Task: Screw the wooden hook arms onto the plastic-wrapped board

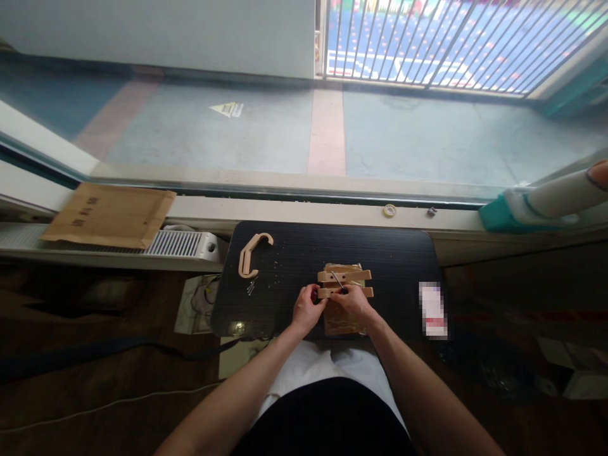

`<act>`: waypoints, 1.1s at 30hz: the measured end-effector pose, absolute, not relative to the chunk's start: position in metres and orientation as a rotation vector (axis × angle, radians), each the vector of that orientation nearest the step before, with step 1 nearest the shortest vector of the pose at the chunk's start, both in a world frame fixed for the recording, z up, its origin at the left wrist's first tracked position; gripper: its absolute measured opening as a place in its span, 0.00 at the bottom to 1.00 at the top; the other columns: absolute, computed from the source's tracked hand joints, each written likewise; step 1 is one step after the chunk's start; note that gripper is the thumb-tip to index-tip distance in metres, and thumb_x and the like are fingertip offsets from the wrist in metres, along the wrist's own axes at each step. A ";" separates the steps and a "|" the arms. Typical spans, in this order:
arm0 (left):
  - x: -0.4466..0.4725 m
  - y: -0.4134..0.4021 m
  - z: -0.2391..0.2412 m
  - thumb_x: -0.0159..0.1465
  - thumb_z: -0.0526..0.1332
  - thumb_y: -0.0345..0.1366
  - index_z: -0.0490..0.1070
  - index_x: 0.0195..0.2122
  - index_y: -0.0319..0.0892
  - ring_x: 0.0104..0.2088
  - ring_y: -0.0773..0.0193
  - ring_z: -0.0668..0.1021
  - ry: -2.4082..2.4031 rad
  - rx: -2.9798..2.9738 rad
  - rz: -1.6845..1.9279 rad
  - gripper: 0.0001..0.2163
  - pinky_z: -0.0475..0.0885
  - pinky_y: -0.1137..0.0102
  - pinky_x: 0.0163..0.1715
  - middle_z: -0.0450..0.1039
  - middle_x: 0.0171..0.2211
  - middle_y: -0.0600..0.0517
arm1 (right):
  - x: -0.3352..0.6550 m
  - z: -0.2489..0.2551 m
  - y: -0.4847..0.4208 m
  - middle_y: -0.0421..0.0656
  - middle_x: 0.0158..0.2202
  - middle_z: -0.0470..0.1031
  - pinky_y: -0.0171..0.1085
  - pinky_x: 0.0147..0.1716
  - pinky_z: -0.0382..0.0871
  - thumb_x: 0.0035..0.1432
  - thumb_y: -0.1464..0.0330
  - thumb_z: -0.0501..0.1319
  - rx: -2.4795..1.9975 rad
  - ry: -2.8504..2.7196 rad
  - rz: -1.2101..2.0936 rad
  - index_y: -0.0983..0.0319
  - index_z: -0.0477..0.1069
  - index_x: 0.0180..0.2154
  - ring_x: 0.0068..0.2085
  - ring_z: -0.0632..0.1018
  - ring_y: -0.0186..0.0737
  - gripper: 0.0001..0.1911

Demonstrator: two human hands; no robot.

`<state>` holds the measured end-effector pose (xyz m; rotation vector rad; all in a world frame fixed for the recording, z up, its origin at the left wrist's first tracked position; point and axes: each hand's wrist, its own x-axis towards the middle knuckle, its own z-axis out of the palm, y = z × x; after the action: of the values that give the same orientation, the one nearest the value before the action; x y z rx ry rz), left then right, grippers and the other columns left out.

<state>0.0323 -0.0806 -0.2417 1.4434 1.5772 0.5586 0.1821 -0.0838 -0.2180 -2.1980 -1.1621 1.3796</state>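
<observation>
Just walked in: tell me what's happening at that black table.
A person works at the black table on a wooden slat frame lying on a plastic bag. The left hand is at the frame's near left end; the right hand holds a thin dark tool against it. A curved wooden piece lies left.

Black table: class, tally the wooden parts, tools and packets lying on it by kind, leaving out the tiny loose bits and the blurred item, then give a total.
Straight wooden bars: 2
Curved wooden piece: 1
Thin dark tool: 1
Clear packet: 1
Total: 5
</observation>
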 end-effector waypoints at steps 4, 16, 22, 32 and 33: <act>0.036 -0.077 -0.248 0.48 0.64 0.30 0.68 0.38 0.39 0.33 0.65 0.73 1.596 1.355 0.556 0.14 0.70 0.70 0.36 0.68 0.34 0.51 | 0.181 -0.207 -0.084 0.44 0.28 0.77 0.32 0.29 0.64 0.45 0.66 0.62 -2.188 -1.193 1.380 0.66 0.74 0.30 0.30 0.75 0.38 0.10; 0.044 -0.075 -0.250 0.48 0.65 0.31 0.68 0.38 0.40 0.39 0.62 0.74 1.542 1.371 0.629 0.16 0.70 0.66 0.42 0.70 0.37 0.50 | 0.214 -0.152 -0.126 0.47 0.49 0.73 0.36 0.46 0.62 0.58 0.69 0.50 -2.236 -1.731 1.148 0.62 0.68 0.50 0.48 0.73 0.41 0.19; 0.043 -0.076 -0.257 0.49 0.65 0.34 0.68 0.40 0.39 0.39 0.62 0.74 1.519 1.340 0.620 0.16 0.69 0.67 0.42 0.70 0.38 0.48 | 0.203 -0.148 -0.127 0.44 0.45 0.74 0.34 0.39 0.63 0.60 0.67 0.49 -2.454 -1.840 1.054 0.59 0.68 0.48 0.43 0.75 0.39 0.16; 0.044 -0.077 -0.256 0.48 0.66 0.34 0.67 0.37 0.40 0.38 0.62 0.74 1.544 1.341 0.637 0.15 0.69 0.68 0.41 0.69 0.36 0.50 | 0.192 -0.158 -0.120 0.46 0.42 0.76 0.35 0.37 0.62 0.60 0.69 0.48 -2.525 -1.893 1.114 0.61 0.70 0.43 0.42 0.75 0.41 0.15; 0.044 -0.077 -0.256 0.49 0.66 0.35 0.67 0.37 0.40 0.38 0.63 0.74 1.542 1.340 0.638 0.15 0.69 0.68 0.41 0.69 0.36 0.50 | 0.192 -0.158 -0.119 0.46 0.42 0.76 0.35 0.38 0.62 0.60 0.69 0.49 -2.521 -1.892 1.120 0.61 0.70 0.43 0.42 0.75 0.40 0.15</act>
<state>0.0439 -0.0768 -0.2560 1.3396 1.5423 0.6379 0.1916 -0.1192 -0.1577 -2.5208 -1.8919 1.1195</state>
